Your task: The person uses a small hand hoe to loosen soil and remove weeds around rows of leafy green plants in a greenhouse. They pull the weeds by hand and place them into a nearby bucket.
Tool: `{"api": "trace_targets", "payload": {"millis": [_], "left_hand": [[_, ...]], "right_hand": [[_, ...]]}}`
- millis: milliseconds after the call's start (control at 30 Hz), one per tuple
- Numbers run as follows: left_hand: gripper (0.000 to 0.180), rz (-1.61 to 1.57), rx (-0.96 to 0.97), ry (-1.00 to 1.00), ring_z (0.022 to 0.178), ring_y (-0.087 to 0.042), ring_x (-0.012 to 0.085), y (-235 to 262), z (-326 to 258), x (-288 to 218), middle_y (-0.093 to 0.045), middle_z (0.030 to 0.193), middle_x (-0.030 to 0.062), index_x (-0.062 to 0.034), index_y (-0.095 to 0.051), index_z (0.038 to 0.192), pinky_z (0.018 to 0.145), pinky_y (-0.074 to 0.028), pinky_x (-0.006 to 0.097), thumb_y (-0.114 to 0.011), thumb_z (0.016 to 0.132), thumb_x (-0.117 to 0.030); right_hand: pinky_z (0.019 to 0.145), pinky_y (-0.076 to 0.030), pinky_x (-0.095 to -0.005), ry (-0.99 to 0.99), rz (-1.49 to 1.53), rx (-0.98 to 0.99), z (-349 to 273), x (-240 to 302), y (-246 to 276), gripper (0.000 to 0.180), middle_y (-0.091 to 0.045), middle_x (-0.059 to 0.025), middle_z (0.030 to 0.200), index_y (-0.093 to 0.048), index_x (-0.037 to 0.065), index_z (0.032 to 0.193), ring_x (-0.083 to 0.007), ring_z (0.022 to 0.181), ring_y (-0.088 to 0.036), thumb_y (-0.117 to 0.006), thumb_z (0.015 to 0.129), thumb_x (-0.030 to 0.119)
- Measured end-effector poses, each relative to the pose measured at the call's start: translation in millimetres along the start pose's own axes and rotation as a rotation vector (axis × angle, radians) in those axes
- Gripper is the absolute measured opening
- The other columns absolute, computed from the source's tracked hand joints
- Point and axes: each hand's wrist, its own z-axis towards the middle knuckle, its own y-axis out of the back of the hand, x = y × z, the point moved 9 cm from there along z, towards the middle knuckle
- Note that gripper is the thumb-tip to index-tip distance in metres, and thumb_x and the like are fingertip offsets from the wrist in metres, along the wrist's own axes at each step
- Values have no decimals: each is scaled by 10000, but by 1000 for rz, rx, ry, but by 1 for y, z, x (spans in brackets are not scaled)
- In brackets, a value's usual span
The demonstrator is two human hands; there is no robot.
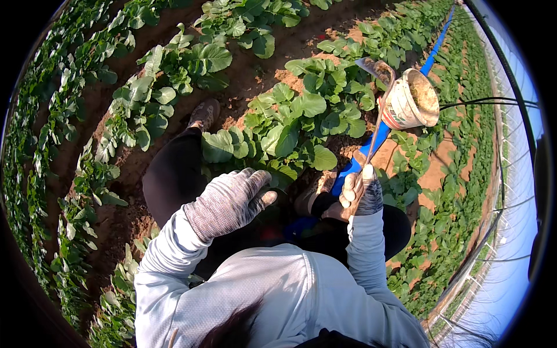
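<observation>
My right hand (361,192), in a knit work glove with pale fingertips, is closed around the handle of a hand hoe (386,110). The hoe points up and away, its curved metal neck and flat blade raised and passing in front of a dirty white bucket (400,107). My left hand (235,200), gloved in grey and white, hovers by the near leaves of a leafy green plant (284,136). Its fingers stretch out with the thumb apart, and I see nothing held between them. Some leaves lie just beyond the left fingertips.
I squat astride a crop row, one shoe (205,113) on the soil to the left. A blue strip (380,136) runs along the ground to the right under the bucket. More leafy rows (58,116) lie left; plastic sheeting (499,278) and dark hoses border the right.
</observation>
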Motion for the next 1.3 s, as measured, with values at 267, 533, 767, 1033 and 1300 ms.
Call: {"api": "trace_targets", "payload": {"millis": [267, 533, 767, 1033, 1300], "left_hand": [[356, -17, 68, -5, 771, -583, 352, 25, 10, 22, -587, 823, 172, -14, -567, 1012, 680, -483, 411, -518, 871, -337], [341, -118, 482, 93, 739, -592, 349, 32, 115, 126, -584, 723, 179, -33, -563, 960, 677, -457, 418, -469, 900, -356], [300, 488, 626, 206, 829, -593, 360, -71, 279, 304, -627, 852, 179, -63, -577, 1035, 703, -477, 404, -523, 818, -262], [471, 209, 51, 574, 1122, -504, 303, -133, 372, 403, -514, 1235, 151, -89, -343, 1339, 952, -385, 365, -297, 930, -316], [504, 107, -182, 795, 1055, -526, 369, -92, 379, 397, -553, 1138, 208, -53, -541, 1149, 908, -412, 430, -273, 916, -412]], "right_hand": [[434, -423, -276, -317, -291, -252, 64, -21, -44, 467, -542, -89, 812, -409, 68, 1287, -135, 552, -495, -514, 834, 109], [426, -495, -234, -27, -158, -296, 59, 74, -51, 497, -512, -81, 878, -274, 2, 1329, -111, 595, -541, -465, 899, 163], [451, -528, -306, -1, 335, -189, 62, 71, -76, 692, -573, -162, 854, -150, -28, 1376, -216, 608, -618, -557, 835, 117], [474, -494, -332, -164, 411, -234, 63, 66, -50, 706, -549, -155, 817, -84, -13, 1388, -218, 580, -582, -526, 848, 95], [504, -493, -237, -212, 331, -52, 77, 62, -56, 306, -522, -132, 771, -366, -28, 1034, -163, 483, -504, -499, 894, 209]]}}
